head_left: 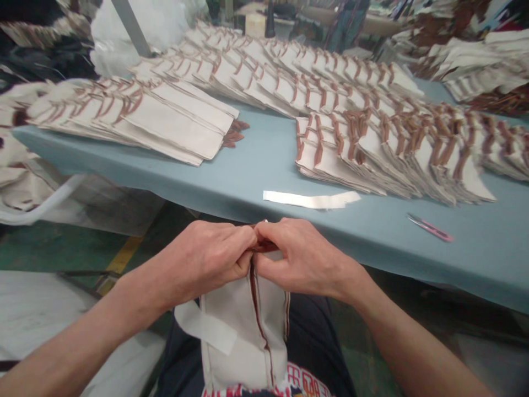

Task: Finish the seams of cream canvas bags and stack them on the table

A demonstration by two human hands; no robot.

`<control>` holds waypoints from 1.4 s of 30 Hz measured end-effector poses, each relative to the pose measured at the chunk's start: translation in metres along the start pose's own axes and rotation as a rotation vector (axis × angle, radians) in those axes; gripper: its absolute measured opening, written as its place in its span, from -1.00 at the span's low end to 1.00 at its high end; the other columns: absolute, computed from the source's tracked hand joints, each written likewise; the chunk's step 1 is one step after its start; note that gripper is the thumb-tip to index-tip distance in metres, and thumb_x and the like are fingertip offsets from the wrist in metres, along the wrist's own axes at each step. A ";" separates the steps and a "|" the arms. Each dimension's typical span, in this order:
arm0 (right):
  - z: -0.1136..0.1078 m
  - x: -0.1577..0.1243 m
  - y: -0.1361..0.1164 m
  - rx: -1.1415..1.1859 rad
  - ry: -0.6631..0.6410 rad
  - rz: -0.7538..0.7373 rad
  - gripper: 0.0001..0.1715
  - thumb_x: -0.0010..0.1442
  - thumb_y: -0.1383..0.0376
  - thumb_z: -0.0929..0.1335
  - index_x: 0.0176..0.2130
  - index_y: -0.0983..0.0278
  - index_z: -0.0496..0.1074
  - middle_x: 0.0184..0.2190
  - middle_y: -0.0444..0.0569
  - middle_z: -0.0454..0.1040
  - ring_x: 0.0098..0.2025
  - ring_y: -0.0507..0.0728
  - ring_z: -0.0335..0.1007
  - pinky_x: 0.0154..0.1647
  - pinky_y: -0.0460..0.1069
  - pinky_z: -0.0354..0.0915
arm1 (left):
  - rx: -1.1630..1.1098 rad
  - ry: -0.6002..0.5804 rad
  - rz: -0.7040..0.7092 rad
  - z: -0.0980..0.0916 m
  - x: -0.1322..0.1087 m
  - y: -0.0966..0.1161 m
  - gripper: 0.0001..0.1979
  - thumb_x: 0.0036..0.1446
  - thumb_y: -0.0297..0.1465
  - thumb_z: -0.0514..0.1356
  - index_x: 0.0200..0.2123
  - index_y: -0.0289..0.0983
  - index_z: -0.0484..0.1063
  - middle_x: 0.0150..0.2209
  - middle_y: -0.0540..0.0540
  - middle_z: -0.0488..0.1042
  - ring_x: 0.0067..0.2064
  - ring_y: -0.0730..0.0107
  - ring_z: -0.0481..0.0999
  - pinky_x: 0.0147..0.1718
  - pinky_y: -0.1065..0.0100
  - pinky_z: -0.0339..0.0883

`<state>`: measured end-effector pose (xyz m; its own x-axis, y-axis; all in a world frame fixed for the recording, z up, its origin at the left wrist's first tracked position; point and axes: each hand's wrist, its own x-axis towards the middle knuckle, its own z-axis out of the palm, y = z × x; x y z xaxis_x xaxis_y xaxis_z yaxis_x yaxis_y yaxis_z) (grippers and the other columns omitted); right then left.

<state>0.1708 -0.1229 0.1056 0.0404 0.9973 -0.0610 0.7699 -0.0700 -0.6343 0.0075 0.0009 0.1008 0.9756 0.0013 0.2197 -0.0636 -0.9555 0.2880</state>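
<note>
A sewn cream fabric piece (231, 353) with brown trim hangs over my lap, a brown-edged seam running down its middle. Both hands pinch its brown top edge, close together. My left hand (215, 248) has its fingers curled on the left part of that edge. Just beside it, my right hand (293, 253) grips the edge between thumb and bent fingers. A loose white strip (206, 328) lies across the lower left of the piece. Whatever is inside the fingers is partly hidden.
On the blue table (165, 173) lie overlapping rows of cream pieces (177, 118) and a brown-trimmed stack (372, 149). A white strip (309, 199) and pink-handled thread snips (430, 227) rest near the front edge. A white-rimmed bin (45, 201) stands left.
</note>
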 end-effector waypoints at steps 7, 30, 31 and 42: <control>-0.001 0.001 0.006 0.190 -0.015 0.033 -0.85 0.05 0.41 0.34 -0.49 0.24 0.26 -0.57 -0.27 0.22 -0.49 -0.01 0.01 -0.43 -0.03 -0.08 | 0.081 0.194 0.135 0.015 -0.008 -0.006 -0.73 0.41 -0.54 0.05 -0.40 -0.23 0.30 -0.49 0.06 0.39 -0.47 0.45 0.38 -0.48 0.36 0.18; 0.017 0.005 0.012 1.024 -0.202 0.128 -0.88 -0.02 0.28 0.33 -0.50 0.23 0.25 -0.61 -0.29 0.13 -0.56 -0.05 -0.07 -0.59 -0.12 -0.10 | -0.233 0.185 -0.045 0.005 -0.015 -0.004 -0.85 0.19 -0.58 0.10 -0.23 -0.23 0.35 -0.42 0.08 0.48 -0.47 0.53 0.42 -0.48 0.48 0.21; 0.016 0.003 0.009 1.012 -0.191 0.129 -0.90 -0.02 0.30 0.32 -0.49 0.23 0.26 -0.61 -0.29 0.14 -0.56 -0.05 -0.06 -0.59 -0.12 -0.09 | -0.252 0.186 -0.077 0.005 -0.015 -0.003 -0.86 0.16 -0.56 0.10 -0.25 -0.23 0.34 -0.44 0.10 0.44 -0.50 0.54 0.38 -0.49 0.48 0.19; 0.015 -0.008 -0.003 0.621 0.044 -0.004 -0.93 -0.01 0.39 0.25 -0.50 0.24 0.25 -0.64 -0.26 0.18 -0.60 -0.06 0.03 -0.61 -0.13 -0.08 | -0.387 0.051 -0.097 -0.001 -0.011 -0.005 -0.81 0.22 -0.54 0.08 -0.44 -0.26 0.35 -0.54 0.11 0.35 -0.51 0.56 0.31 -0.47 0.49 0.15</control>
<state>0.1589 -0.1314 0.0969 0.0747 0.9966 -0.0345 0.2568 -0.0526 -0.9650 -0.0033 0.0063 0.0974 0.9699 0.1098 0.2173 -0.0558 -0.7684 0.6376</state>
